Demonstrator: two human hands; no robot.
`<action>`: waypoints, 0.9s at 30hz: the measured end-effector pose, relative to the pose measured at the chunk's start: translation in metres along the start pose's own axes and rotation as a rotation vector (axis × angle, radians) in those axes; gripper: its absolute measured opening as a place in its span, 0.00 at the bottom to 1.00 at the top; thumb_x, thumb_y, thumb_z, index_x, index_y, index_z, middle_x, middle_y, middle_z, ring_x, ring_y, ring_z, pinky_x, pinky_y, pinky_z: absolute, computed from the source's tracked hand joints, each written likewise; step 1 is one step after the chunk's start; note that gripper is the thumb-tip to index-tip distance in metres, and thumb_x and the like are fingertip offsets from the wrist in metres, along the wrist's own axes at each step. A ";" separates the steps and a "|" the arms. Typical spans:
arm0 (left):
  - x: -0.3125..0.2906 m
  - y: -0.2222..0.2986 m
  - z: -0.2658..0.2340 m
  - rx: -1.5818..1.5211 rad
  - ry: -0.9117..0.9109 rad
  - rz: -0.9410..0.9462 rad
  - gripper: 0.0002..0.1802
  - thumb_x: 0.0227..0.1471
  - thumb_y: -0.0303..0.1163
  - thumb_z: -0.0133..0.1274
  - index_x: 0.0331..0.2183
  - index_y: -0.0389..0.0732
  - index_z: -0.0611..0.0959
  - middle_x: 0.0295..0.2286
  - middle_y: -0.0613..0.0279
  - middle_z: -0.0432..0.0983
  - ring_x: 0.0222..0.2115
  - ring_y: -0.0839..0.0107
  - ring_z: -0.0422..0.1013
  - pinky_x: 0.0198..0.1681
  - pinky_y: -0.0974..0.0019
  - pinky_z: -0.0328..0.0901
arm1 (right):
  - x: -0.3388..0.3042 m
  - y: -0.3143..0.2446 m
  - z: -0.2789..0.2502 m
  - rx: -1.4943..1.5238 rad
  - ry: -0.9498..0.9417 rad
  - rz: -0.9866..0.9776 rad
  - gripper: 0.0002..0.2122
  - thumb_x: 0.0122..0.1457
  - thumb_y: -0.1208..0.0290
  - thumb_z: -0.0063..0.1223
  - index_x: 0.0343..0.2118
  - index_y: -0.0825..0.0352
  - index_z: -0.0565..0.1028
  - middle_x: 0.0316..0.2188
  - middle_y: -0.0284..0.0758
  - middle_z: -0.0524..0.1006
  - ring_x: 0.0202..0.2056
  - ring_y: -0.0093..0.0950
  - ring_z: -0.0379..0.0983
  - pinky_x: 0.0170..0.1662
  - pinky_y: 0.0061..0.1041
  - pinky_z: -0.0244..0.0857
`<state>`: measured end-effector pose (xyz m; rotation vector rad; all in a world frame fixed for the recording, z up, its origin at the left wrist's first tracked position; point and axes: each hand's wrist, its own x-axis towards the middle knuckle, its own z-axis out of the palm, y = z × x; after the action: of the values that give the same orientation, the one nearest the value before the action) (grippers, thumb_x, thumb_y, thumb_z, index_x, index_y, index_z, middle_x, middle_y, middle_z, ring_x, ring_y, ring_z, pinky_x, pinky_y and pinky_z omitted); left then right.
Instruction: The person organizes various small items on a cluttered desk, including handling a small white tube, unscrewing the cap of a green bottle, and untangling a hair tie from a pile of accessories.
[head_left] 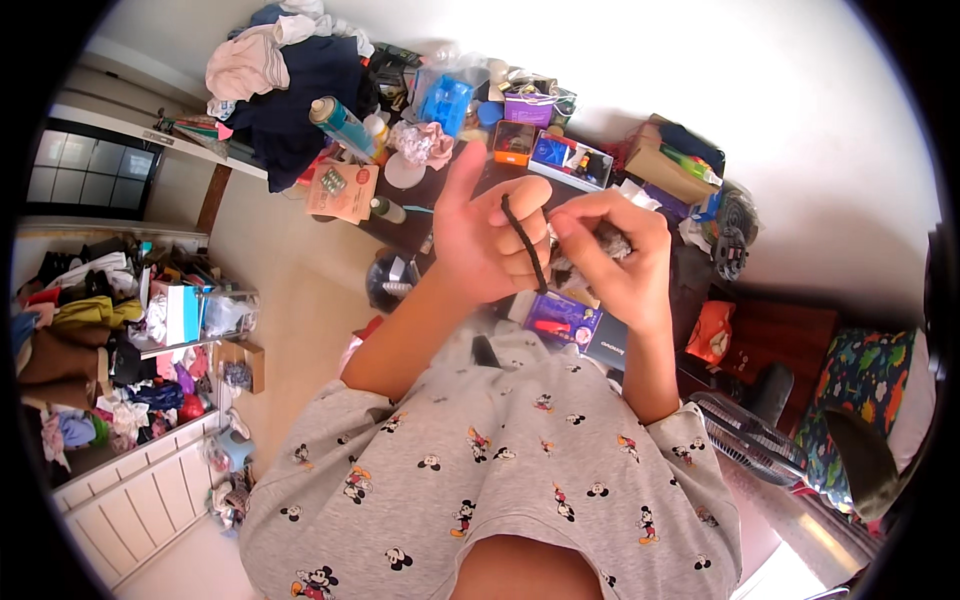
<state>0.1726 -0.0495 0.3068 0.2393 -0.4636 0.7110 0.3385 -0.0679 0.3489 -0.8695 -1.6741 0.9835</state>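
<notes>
My left hand [490,235] is raised over the dark table, palm toward me, thumb up and fingers curled inward. A black cord [525,243], thin and slightly bent, runs across those curled fingers and hangs a little below them. Close by on its right is my right hand [635,255], with thumb and index finger brought together near the left fingertips. Whatever lies in that pinch is too small to make out. A grey fuzzy thing [612,240] shows behind the right fingers; I cannot tell whether it is held or lies on the table.
Beneath my hands, the table [415,232] bears a purple box [565,318], a small bottle [387,209], an orange-and-black box [514,143] and a white tray [570,160]. A spray can [340,122] stands at the back left. On the right is a fan [745,435]; crowded shelves [180,345] line the left.
</notes>
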 end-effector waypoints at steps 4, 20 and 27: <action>0.001 0.000 0.004 0.070 -0.004 0.011 0.32 0.57 0.67 0.33 0.20 0.49 0.61 0.10 0.76 0.45 0.08 0.79 0.39 0.13 0.72 0.38 | 0.002 0.006 0.000 0.065 0.114 0.077 0.02 0.59 0.80 0.54 0.32 0.72 0.76 0.25 0.28 0.76 0.27 0.12 0.68 0.30 0.14 0.62; -0.023 0.006 0.021 -0.082 -0.068 0.025 0.35 0.54 0.72 0.31 0.22 0.47 0.61 0.11 0.73 0.45 0.09 0.78 0.39 0.14 0.69 0.37 | 0.008 -0.003 0.023 0.199 -0.074 0.098 0.01 0.58 0.82 0.53 0.32 0.73 0.74 0.25 0.29 0.76 0.27 0.13 0.68 0.30 0.15 0.62; -0.048 0.020 0.034 0.008 -0.057 0.086 0.34 0.57 0.68 0.32 0.20 0.47 0.59 0.08 0.74 0.48 0.05 0.80 0.42 0.10 0.72 0.35 | 0.011 -0.008 0.041 0.220 -0.121 0.106 0.01 0.60 0.81 0.50 0.34 0.72 0.73 0.28 0.29 0.75 0.28 0.13 0.67 0.32 0.14 0.61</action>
<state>0.1165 -0.0743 0.3143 0.2483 -0.5278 0.7919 0.2950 -0.0697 0.3522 -0.7705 -1.5958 1.2897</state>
